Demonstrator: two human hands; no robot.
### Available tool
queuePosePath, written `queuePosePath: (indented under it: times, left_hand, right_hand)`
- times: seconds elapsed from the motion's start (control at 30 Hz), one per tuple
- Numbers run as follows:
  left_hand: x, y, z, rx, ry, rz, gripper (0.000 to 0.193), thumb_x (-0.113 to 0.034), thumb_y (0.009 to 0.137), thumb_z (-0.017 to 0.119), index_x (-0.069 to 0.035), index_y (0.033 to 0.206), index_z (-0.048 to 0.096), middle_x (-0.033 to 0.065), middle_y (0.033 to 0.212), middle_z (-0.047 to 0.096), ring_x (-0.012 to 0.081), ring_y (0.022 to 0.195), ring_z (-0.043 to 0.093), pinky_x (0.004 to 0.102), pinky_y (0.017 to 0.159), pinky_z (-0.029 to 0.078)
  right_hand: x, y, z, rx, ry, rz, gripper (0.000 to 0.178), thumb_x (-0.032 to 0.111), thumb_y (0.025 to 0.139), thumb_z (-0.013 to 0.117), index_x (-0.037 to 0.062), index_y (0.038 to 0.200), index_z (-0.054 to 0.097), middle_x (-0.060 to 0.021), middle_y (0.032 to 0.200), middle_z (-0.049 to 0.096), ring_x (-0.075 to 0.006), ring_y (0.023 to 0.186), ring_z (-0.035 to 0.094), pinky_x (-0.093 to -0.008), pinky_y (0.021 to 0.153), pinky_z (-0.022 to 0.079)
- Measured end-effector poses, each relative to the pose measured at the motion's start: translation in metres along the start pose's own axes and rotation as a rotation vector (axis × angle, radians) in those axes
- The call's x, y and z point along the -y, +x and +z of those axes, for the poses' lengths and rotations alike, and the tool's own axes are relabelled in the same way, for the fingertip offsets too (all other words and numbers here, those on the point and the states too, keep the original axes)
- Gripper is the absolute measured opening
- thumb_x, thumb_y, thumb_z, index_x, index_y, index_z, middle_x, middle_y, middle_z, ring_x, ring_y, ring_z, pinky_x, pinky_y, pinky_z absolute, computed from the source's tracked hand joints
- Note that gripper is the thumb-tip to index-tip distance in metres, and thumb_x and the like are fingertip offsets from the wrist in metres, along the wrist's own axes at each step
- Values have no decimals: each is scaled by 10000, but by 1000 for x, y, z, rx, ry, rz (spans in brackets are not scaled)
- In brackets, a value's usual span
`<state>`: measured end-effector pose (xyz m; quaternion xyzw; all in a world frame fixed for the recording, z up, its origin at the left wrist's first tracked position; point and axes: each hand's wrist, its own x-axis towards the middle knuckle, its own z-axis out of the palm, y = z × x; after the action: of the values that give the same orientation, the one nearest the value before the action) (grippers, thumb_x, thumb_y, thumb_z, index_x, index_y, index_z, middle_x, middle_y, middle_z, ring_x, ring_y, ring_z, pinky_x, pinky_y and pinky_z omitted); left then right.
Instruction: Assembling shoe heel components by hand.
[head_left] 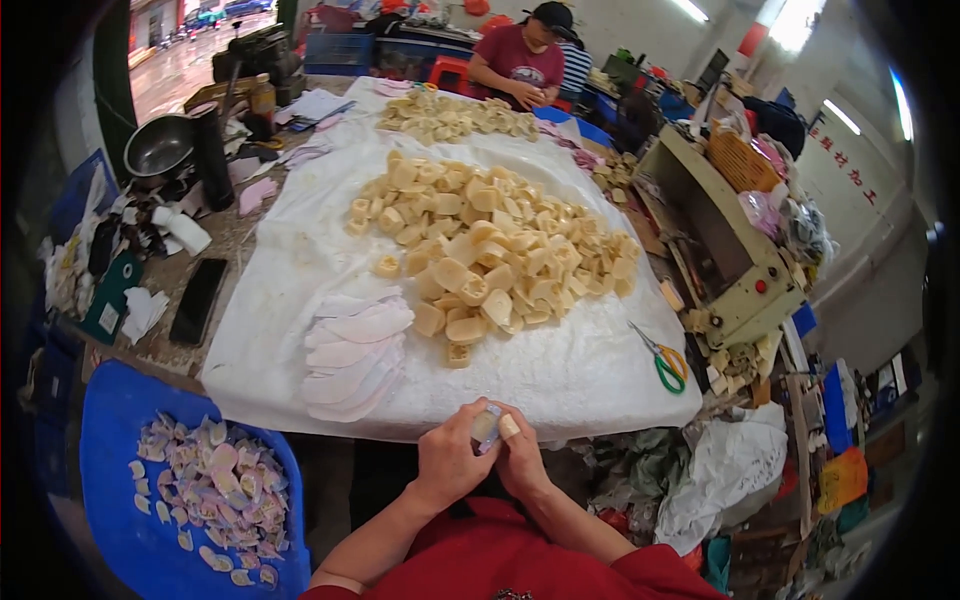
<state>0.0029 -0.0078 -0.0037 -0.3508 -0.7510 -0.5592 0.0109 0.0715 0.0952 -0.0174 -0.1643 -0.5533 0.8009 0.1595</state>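
Note:
At the table's front edge, my left hand (447, 462) and my right hand (520, 462) are closed together around a small rounded piece (486, 426) with a pale, greyish-violet shiny surface. Fingers hide part of it, and its exact kind is unclear. A cream-coloured wrap covers one finger of my right hand. Just beyond my left hand lies a fanned stack of pale pink cut sheets (355, 352). A large heap of cream, rounded, hollow-looking pieces (490, 245) spreads over the white cloth (270, 310) ahead. To the right rest scissors (664, 362) with green and orange handles.
A blue bin (100, 480) with several small pinkish pieces stands at my lower left. Left of the cloth are a dark phone (198, 300) and a metal bowl (160, 148). A beige machine (725, 240) borders the right side. Across the table a person (520, 60) handles something.

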Motion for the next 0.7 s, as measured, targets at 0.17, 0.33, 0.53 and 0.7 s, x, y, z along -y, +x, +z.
queuePosePath:
  times: [0.17,0.33,0.53,0.7]
  left_hand:
    - [-4,-3,-3,-6,23,-35,456,-182,718,712,-58,1117,528,168,958,648,323,828,644,383,688,526]
    - [-1,-4,-5,8,19,1,456,-191,733,694,-57,1134,522,163,917,650,326,793,643,387,666,523]
    - [3,-8,-8,31,11,-34,456,-188,737,694,-57,1138,520,168,934,648,336,809,641,390,673,521]
    - [4,-6,-6,43,24,-24,454,-172,737,690,-53,1140,520,173,947,645,344,817,639,394,685,520]
  right_hand:
    - [-2,-2,0,1,-16,1,397,284,958,450,-9,1226,467,-112,1147,543,-190,1042,529,-331,934,414]
    - [-3,-1,0,-25,63,12,322,182,959,419,-7,1213,474,-98,1108,548,-169,1003,534,-311,893,429]
    - [-4,-3,6,-22,35,43,345,214,951,434,-6,1215,462,-99,1095,546,-176,992,538,-315,873,441]
    - [-5,-3,4,-64,4,46,369,243,936,448,-5,1209,457,-104,1090,543,-185,994,535,-325,880,438]
